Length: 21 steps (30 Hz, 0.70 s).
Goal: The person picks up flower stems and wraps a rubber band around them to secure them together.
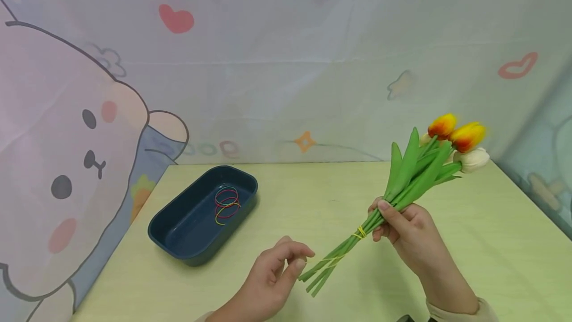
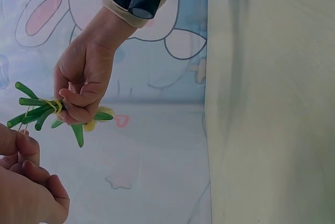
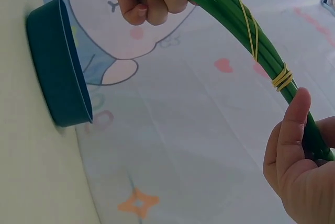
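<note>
My right hand [image 1: 408, 232] grips a bunch of tulips [image 1: 420, 168] by the green stems, just below the leaves. The heads, orange-yellow and white, point up to the right. A yellow rubber band [image 1: 360, 232] is wound tightly round the stems beside my right fingers. Nearer the stem ends, a second yellow band [image 3: 252, 30] sits loosely round them. My left hand [image 1: 274, 275] is by the stem ends, fingers bent, with a gap between thumb and index fingertip in the head view. In the left wrist view, thin strands of band hang close to the left fingertips [image 2: 26, 145].
A dark blue tray [image 1: 196, 255] stands at the left of the pale table [image 1: 286, 202]. Several coloured rubber bands [image 1: 227, 205] lie in it. Behind the table hangs a printed cloth [image 1: 277, 88] with a cartoon bear and hearts.
</note>
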Each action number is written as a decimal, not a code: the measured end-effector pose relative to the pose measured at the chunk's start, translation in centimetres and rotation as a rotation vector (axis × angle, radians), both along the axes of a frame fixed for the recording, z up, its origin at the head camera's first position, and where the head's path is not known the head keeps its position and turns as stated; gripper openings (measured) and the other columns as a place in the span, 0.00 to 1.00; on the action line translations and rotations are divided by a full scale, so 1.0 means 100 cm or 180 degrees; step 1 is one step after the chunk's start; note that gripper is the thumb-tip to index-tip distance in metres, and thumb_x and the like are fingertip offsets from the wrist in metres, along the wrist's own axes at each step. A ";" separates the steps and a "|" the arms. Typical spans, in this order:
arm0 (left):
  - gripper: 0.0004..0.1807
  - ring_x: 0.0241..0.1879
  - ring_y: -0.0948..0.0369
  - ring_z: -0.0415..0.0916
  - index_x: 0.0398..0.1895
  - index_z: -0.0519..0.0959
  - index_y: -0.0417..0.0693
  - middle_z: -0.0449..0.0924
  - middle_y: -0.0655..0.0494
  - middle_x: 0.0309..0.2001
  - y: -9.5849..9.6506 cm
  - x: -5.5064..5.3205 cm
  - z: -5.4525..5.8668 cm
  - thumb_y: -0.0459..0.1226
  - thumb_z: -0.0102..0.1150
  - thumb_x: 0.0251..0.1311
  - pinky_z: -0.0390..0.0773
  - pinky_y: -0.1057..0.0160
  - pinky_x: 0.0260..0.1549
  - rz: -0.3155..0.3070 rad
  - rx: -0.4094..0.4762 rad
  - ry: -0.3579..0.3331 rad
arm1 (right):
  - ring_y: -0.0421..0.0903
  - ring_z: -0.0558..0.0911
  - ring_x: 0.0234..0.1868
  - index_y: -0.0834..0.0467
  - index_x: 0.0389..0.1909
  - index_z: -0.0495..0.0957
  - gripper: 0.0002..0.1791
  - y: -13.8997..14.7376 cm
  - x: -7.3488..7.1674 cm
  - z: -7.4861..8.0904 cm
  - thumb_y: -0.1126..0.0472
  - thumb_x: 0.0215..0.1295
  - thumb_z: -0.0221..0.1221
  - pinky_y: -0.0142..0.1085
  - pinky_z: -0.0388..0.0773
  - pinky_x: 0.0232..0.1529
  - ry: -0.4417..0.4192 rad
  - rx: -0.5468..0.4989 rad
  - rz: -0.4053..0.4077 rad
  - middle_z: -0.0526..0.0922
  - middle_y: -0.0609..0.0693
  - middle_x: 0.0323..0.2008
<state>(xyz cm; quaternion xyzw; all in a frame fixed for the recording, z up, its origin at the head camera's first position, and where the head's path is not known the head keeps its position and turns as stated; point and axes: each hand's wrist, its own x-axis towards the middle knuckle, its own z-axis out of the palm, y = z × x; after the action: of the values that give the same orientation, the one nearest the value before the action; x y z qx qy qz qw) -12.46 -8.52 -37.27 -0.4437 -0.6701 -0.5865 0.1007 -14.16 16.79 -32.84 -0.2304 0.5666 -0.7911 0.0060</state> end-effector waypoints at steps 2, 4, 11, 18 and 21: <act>0.12 0.30 0.60 0.63 0.43 0.71 0.37 0.65 0.48 0.27 0.000 0.000 0.002 0.21 0.44 0.59 0.70 0.68 0.30 -0.0095 -0.0024 -0.0147 | 0.38 0.77 0.24 0.61 0.35 0.78 0.16 -0.002 0.000 -0.001 0.67 0.70 0.40 0.28 0.76 0.30 -0.0023 0.0018 0.0045 0.77 0.46 0.34; 0.11 0.31 0.60 0.63 0.44 0.71 0.38 0.65 0.48 0.27 0.000 0.000 0.004 0.23 0.44 0.60 0.70 0.69 0.30 -0.0172 -0.0055 -0.0270 | 0.38 0.77 0.24 0.60 0.35 0.78 0.16 -0.003 0.000 -0.002 0.67 0.70 0.40 0.28 0.76 0.30 -0.0050 0.0059 0.0064 0.77 0.45 0.34; 0.09 0.34 0.62 0.66 0.44 0.72 0.42 0.69 0.49 0.30 0.002 -0.003 0.007 0.29 0.45 0.63 0.71 0.68 0.38 -0.0314 -0.0289 -0.0423 | 0.37 0.77 0.25 0.56 0.35 0.77 0.15 -0.012 0.003 -0.004 0.65 0.70 0.41 0.28 0.76 0.31 -0.0195 0.0295 0.0091 0.77 0.44 0.32; 0.03 0.33 0.57 0.67 0.36 0.63 0.36 0.70 0.45 0.29 0.006 -0.007 0.004 0.26 0.45 0.62 0.71 0.67 0.38 -0.0572 -0.0108 -0.0548 | 0.37 0.77 0.25 0.56 0.35 0.77 0.14 -0.022 0.004 -0.008 0.64 0.70 0.41 0.30 0.77 0.32 -0.0256 0.0460 0.0217 0.76 0.43 0.31; 0.03 0.33 0.56 0.67 0.35 0.62 0.36 0.69 0.44 0.29 0.007 -0.008 0.001 0.26 0.45 0.62 0.71 0.68 0.39 -0.0638 -0.0077 -0.0565 | 0.37 0.77 0.25 0.56 0.34 0.77 0.14 -0.025 0.004 -0.010 0.64 0.70 0.42 0.30 0.77 0.32 -0.0261 0.0520 0.0248 0.77 0.43 0.30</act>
<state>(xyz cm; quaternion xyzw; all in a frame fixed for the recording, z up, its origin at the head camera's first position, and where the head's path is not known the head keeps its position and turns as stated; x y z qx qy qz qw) -13.23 -7.85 -37.17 -0.4559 -0.6356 -0.6225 -0.0235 -13.79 14.27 -33.85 -0.2184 0.6191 -0.7502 0.0787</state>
